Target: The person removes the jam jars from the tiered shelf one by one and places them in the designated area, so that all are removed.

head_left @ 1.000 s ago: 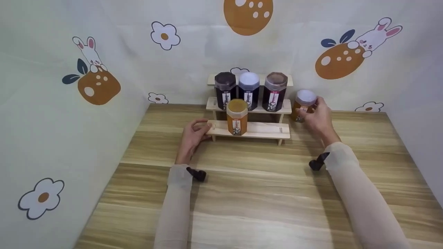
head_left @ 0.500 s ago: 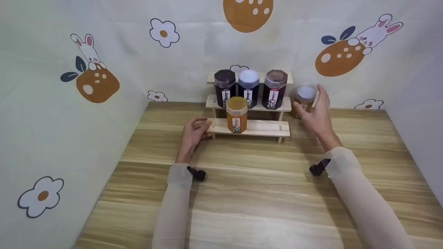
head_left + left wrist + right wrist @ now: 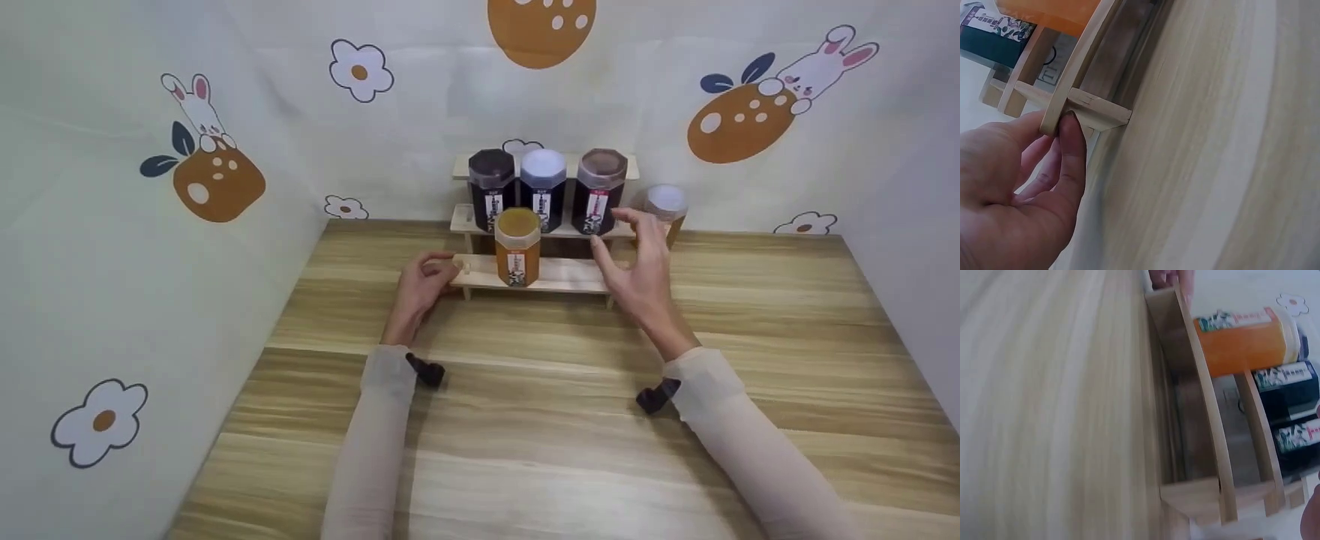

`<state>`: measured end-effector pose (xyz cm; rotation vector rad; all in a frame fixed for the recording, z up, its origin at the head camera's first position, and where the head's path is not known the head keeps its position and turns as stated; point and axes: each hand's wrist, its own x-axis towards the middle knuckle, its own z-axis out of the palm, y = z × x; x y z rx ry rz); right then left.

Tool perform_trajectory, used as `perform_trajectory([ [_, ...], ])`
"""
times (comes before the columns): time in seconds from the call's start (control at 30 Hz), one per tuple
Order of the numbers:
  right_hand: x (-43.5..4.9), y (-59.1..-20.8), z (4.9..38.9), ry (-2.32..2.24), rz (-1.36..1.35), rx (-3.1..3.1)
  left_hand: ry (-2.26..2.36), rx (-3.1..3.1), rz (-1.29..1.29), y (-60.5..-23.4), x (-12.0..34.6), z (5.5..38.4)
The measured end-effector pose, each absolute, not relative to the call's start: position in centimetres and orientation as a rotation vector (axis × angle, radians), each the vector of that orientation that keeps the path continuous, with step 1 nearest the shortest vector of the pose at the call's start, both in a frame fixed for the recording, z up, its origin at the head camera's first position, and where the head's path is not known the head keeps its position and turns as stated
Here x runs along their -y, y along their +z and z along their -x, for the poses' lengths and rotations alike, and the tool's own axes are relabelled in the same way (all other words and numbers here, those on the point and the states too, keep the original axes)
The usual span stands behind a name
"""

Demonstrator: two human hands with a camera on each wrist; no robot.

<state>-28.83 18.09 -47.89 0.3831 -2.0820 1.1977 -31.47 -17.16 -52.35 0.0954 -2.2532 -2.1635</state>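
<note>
A three-tier wooden display rack (image 3: pixel 566 271) stands against the back wall. My left hand (image 3: pixel 421 294) pinches the left end of its lowest board; in the left wrist view, thumb and fingers clasp the board's end (image 3: pixel 1053 115). On that board is an amber jar (image 3: pixel 517 251) with a clear lid. The middle board bears a dark jar (image 3: pixel 491 184), a white-lidded dark jar (image 3: pixel 543 187) and a brownish-lidded dark jar (image 3: pixel 600 187). My right hand (image 3: pixel 641 274), thumb and fingers spread, is close in front of the brownish-lidded jar, holding nothing.
A white-lidded amber jar (image 3: pixel 666 201) stands on the wooden table (image 3: pixel 525 420) right of the rack, partly hidden behind my right hand. Patterned cloth walls (image 3: pixel 420 112) enclose the table at the back and both sides.
My right hand has let go of the white-lidded amber jar beside the rack and moved left to the brownish-lidded dark jar. My left hand keeps its hold on the rack.
</note>
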Motion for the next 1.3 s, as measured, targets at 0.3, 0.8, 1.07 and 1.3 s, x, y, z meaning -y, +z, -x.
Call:
perform_trajectory([
  [0.3, -13.8, -48.9, 28.3, 1.563, -0.573, 2.235, -2.171, 2.294, -0.068, -52.5, 17.2, 31.9],
  [0.8, -8.5, -49.3, 29.1, 1.403, -0.349, 2.453, -2.257, 2.238, -0.088, -52.5, 17.3, 31.8],
  [1.07, -8.2, -48.9, 29.0, 1.474, -0.314, 2.382, -2.284, 2.196, -0.06, -52.9, 17.1, 31.8],
  [1.3, -10.5, -49.0, 28.3, 1.534, -0.318, 2.367, -2.313, 2.144, -0.064, -53.0, 17.2, 31.7],
])
